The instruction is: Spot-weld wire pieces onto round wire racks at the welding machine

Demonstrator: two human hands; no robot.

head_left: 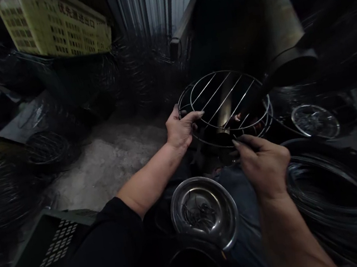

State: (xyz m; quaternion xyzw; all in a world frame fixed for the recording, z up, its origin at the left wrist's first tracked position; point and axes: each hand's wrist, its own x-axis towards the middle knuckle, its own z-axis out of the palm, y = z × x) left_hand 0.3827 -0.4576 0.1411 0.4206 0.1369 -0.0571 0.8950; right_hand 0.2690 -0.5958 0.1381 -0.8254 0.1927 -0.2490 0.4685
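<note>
My left hand (179, 129) is closed on the left side of a round wire rack (227, 98), thumb on top of the rim. The rack has two rings joined by short wires, with straight parallel bars across the upper ring. At its near edge, my right hand (264, 162) pinches what looks like a short piece of wire (234, 136), whose thin tip shows above the thumb. Below the hands, a steel bowl (228, 197) holds several curved bits of wire (198, 214). Behind the rack is a dark machine with a metal cylinder (225, 115).
A yellow plastic crate (80, 27) stands at the back left, a green crate (55, 252) at the lower left. On the right are coils of wire (338, 203) and a round wire piece (315, 121). A thick pipe-like machine part (282, 18) juts in at upper right.
</note>
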